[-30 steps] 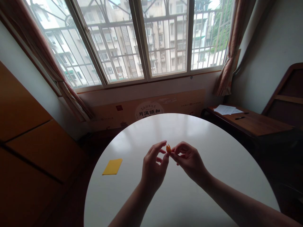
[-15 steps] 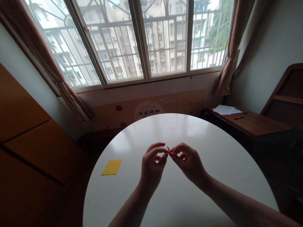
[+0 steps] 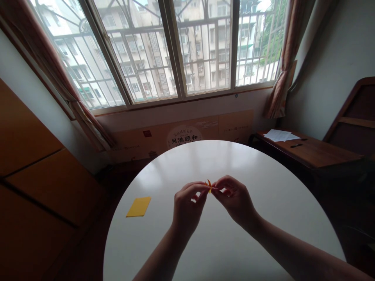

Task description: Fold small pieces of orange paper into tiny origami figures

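A round, glossy white bench (image 3: 216,160) lies beneath the left hand (image 3: 187,208) and right hand (image 3: 234,195). A flat yellow paper square (image 3: 138,207) rests near its left edge. Both hands' fingers pinch a small, pointed orange-and-yellow paper piece (image 3: 209,183), well inside the bench's edges.

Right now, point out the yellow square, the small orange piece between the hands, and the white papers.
Yellow square (image 3: 138,207): head view, middle of its top face.
Small orange piece (image 3: 209,183): head view, its upward-pointing tip.
White papers (image 3: 278,135): head view, middle of the larger visible sheet.
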A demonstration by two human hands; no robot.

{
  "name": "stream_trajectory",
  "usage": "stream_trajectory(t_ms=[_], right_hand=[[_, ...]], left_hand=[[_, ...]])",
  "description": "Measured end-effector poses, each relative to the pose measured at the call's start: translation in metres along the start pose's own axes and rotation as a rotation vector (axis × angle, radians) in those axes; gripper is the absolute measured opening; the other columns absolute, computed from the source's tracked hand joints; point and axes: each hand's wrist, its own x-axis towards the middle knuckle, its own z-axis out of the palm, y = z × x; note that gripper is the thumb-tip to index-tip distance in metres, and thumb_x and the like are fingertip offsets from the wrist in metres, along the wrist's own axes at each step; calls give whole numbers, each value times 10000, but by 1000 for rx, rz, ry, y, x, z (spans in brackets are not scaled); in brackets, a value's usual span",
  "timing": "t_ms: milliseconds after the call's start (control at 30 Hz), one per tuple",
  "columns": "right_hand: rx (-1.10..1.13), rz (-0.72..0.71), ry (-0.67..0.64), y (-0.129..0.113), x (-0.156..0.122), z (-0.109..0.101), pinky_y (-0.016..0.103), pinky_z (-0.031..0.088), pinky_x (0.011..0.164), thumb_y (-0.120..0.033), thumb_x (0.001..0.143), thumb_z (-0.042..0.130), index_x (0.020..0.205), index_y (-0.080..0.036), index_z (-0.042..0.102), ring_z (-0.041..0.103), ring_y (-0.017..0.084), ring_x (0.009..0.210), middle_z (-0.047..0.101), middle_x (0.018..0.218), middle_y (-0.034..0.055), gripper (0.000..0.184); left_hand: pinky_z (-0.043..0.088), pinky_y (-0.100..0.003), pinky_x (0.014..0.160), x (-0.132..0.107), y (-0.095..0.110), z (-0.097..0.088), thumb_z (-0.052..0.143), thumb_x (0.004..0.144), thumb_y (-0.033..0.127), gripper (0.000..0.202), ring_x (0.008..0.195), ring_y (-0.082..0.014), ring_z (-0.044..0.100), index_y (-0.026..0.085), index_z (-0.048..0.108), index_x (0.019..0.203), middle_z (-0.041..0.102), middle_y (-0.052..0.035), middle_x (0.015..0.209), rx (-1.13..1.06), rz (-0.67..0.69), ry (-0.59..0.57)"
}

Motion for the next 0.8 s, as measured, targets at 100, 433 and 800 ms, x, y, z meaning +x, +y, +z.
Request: stream_trajectory(t_ms=[100,433,800], right_hand=[[121,85,-39,0,1,0,256,488,465,-362,773,791,771,-214,624,659,197,675,712,772,42,223],[276,252,-146,-5,7,-4,227,491,462,-431,808,748,889,-189,704,657,192,725,707,786,49,259],[239,343,-265,-2,12,-8,214,482,481,-459,745,810,843,-169,746,636,173,714,715,764,46,313]], left_hand=[[540,-218,554,1,0,-2,663,866,146,139,754,-167,716,208,761,791,762,-60,877,-18,0,-26],[510,-217,544,2,-2,-3,660,871,138,140,723,-153,694,214,770,832,759,-59,878,33,31,-19],[494,-217,527,3,-8,-2,718,790,154,79,547,-121,617,201,712,853,753,-7,725,26,-111,22]])
